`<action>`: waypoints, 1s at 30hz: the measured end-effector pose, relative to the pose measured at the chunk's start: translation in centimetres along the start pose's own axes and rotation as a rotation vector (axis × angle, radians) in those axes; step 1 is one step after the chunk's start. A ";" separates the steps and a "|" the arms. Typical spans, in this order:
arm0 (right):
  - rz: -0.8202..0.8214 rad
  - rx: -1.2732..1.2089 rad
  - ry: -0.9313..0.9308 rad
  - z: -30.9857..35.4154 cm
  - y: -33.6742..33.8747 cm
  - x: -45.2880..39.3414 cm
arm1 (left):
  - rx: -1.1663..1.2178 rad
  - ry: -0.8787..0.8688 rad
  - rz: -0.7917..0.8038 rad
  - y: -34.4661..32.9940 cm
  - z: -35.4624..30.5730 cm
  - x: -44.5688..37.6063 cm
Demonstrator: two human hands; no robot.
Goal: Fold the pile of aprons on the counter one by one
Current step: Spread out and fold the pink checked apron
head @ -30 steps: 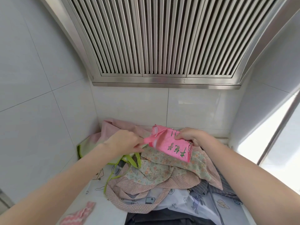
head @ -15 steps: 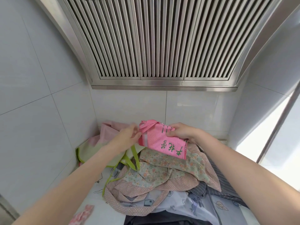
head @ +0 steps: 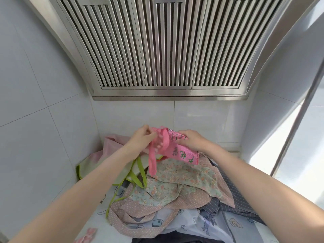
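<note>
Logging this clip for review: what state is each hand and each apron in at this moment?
Left hand: grips the pink strap.
Right hand: holds the pink apron.
Pink apron: folded small, held above the pile.
Pink strap: hanging loose.
Floral apron: unfolded, crumpled, on top of the pile.
Green-trimmed apron: unfolded, at the left.
Striped grey apron: unfolded, partly buried.

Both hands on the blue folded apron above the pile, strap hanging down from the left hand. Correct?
Not quite: the folded apron is pink with green print, not blue. The rest holds in the head view: left hand and right hand both grip it above the pile, strap hanging from the left.
</note>
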State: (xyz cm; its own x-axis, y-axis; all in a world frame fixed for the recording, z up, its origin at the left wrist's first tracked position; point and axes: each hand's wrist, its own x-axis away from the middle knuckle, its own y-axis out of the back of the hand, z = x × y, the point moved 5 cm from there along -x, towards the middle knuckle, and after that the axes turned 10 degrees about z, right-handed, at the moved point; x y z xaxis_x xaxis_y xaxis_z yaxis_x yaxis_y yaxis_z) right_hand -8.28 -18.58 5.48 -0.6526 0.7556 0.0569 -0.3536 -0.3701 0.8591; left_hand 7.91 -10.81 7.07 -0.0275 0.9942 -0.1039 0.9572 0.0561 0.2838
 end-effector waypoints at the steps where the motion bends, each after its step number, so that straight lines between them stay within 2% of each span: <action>1: -0.039 0.002 0.037 0.3 0.4 0.0 | 0.141 -0.002 -0.004 -0.1 -0.4 0.0; 3: -0.069 0.023 0.107 0.8 0.9 0.2 | 0.217 0.001 -0.066 0.7 -0.9 0.0; 7: -0.111 0.227 0.178 1.3 1.7 0.7 | -0.113 0.022 -0.225 4.1 -1.2 -0.7; 9: -0.168 0.206 0.216 1.3 2.2 0.6 | -0.152 0.043 -0.212 4.9 -1.3 -1.0; 11: -0.183 0.020 0.270 1.7 2.6 0.5 | -0.031 0.084 -0.165 5.3 -0.8 -1.1; 13: -0.143 -0.174 0.309 2.5 2.7 0.7 | 0.135 0.113 -0.121 5.6 0.0 -1.1; 15: -0.099 -0.309 0.311 2.5 2.7 0.7 | 0.196 0.134 -0.112 5.9 0.9 -1.1; 18: -0.022 -0.637 0.270 2.1 2.5 0.6 | 0.119 0.175 -0.100 6.2 2.5 -0.8; 21: -0.060 -0.874 0.257 1.9 3.2 0.2 | -0.015 0.231 0.085 5.7 3.8 -0.4; 23: -0.022 -0.798 0.235 2.0 4.0 -0.3 | -0.029 0.208 0.181 5.4 3.7 -0.5; 26: 0.136 -0.377 0.188 2.8 5.2 -0.7 | 0.237 0.064 0.025 6.9 1.0 -0.9; 27: 0.191 -0.212 0.184 3.3 5.4 -0.7 | 0.240 -0.001 0.012 7.4 -0.4 -1.1; 28: 0.233 -0.072 0.185 3.9 5.5 -0.7 | 0.145 -0.044 0.068 7.2 -2.0 -1.2; 30: 0.269 0.083 0.216 5.5 5.5 -0.8 | -0.255 -0.040 0.312 5.1 -4.1 -1.4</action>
State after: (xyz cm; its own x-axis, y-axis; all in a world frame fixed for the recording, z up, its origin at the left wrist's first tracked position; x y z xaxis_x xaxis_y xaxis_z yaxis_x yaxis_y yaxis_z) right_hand -6.04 -18.23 12.91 -0.8450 0.5018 0.1851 -0.1002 -0.4884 0.8669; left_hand 11.66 -11.56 12.57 0.2687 0.9632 -0.0108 0.8158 -0.2216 0.5342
